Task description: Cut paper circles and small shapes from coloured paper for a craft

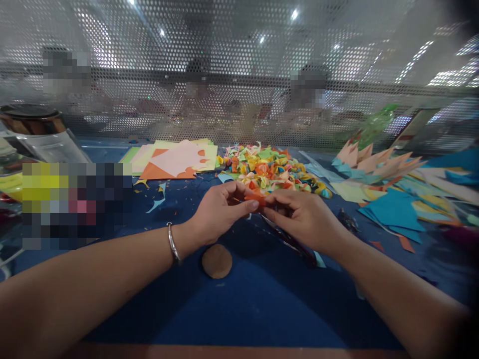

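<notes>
Both of my hands meet over the blue table (239,304) and pinch one small orange piece of paper (256,198) between their fingertips. My left hand (220,212), with a metal bangle on its wrist, grips the paper's left end. My right hand (301,217) grips its right end with the fingers curled. Just behind the hands lies a heap of small folded paper pieces (271,172) in several colours. A dark thin tool, perhaps scissors (288,242), lies under my right hand.
A stack of coloured paper sheets (175,159) lies at the back left. Teal and peach cut paper (392,199) spreads over the right side. A round brown lump (217,261) sits near my left wrist. A jar with a dark lid (35,129) stands far left. A perforated metal screen (239,75) closes the back, with people behind it.
</notes>
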`<state>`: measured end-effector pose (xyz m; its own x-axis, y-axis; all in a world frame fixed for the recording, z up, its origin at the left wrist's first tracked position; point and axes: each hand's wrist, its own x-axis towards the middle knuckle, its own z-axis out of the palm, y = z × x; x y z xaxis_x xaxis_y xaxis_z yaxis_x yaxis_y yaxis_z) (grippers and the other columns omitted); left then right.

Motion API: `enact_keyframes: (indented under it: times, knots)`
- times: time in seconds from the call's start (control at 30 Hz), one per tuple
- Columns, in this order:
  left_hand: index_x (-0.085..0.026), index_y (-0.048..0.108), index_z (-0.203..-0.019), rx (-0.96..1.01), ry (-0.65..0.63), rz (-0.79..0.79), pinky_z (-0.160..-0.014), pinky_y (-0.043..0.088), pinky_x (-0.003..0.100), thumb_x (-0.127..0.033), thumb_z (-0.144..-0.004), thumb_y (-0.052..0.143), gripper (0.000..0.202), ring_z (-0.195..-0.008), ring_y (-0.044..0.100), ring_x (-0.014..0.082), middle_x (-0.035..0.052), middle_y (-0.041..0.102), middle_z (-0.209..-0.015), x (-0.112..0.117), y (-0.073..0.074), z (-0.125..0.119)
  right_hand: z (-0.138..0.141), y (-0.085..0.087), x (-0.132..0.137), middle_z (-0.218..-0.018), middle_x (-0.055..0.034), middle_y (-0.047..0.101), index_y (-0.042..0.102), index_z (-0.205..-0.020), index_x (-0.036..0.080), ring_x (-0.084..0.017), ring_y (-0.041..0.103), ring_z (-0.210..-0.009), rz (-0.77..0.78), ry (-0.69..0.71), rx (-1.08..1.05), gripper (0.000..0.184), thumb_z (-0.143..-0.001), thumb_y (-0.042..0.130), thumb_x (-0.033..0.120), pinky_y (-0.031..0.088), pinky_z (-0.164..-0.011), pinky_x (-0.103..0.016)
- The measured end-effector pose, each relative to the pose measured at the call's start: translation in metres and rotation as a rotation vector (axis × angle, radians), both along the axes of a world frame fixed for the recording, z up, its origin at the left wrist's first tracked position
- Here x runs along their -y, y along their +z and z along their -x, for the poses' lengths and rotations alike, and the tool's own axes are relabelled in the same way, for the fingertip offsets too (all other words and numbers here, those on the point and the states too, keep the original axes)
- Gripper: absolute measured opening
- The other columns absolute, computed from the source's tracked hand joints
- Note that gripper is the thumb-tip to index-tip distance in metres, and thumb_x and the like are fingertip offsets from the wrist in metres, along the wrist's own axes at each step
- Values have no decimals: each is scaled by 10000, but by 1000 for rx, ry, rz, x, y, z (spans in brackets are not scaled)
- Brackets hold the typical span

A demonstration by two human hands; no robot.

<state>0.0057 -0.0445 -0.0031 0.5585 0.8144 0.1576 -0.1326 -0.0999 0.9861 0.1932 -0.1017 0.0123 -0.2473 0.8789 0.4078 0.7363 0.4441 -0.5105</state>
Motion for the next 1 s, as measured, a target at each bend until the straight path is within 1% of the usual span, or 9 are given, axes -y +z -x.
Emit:
enact_keyframes:
  times: [0.17, 0.3, 0.43, 0.6, 0.7, 0.87, 1.0]
  knots:
    - [-140, 604, -791, 29, 41, -17, -633, 495, 251, -284, -725, 771, 230, -612, 589, 78, -3, 644, -719, -1, -1, 0, 1, 1, 0, -610, 27, 495, 593, -715, 191, -95, 439, -516, 13, -9, 11, 206, -887, 574, 305, 352, -488, -229]
    - [-134, 595, -771, 46, 55, 24, -641, 507, 246, -232, -712, 770, 210, -608, 597, 74, -5, 646, -703, -1, 1, -1, 0, -1, -1, -620, 21, 522, 622, -761, 192, -94, 436, -509, 46, -22, -3, 217, -900, 579, 353, 346, -481, -229]
    - [-132, 598, -775, 83, 58, 51, -650, 512, 239, -203, -687, 789, 222, -625, 601, 74, -4, 655, -710, -1, 2, -1, -2, -2, -1, -605, 19, 533, 640, -775, 188, -91, 427, -479, 71, -69, -40, 261, -888, 596, 420, 329, -453, -234]
    - [-135, 606, -777, 125, 47, 36, -659, 504, 228, -212, -677, 806, 236, -635, 598, 68, -13, 647, -715, 0, -1, -2, -2, -3, -1, -634, 3, 577, 662, -888, 184, -101, 437, -471, 173, -138, -142, 358, -874, 598, 536, 316, -444, -249]
    - [-137, 603, -780, 134, 38, 29, -651, 492, 221, -217, -683, 804, 238, -629, 590, 62, -18, 644, -710, 1, -2, -2, -1, -2, -2, -660, -2, 580, 660, -865, 182, -107, 468, -508, 211, -96, -199, 358, -881, 595, 533, 351, -471, -250]
    - [-139, 588, -779, 110, 19, 35, -641, 497, 220, -216, -678, 804, 250, -620, 602, 66, -21, 645, -697, 1, 1, -1, -1, -1, -3, -622, 26, 522, 641, -796, 190, -92, 456, -499, 209, -9, -236, 314, -892, 605, 487, 354, -466, -236]
    - [-144, 585, -792, 49, -4, 100, -667, 541, 259, -305, -735, 771, 253, -671, 667, 112, 9, 675, -718, -3, 6, 2, -3, -1, -2, -611, 34, 506, 618, -767, 197, -84, 451, -489, 214, 7, -238, 300, -900, 606, 466, 362, -460, -227]
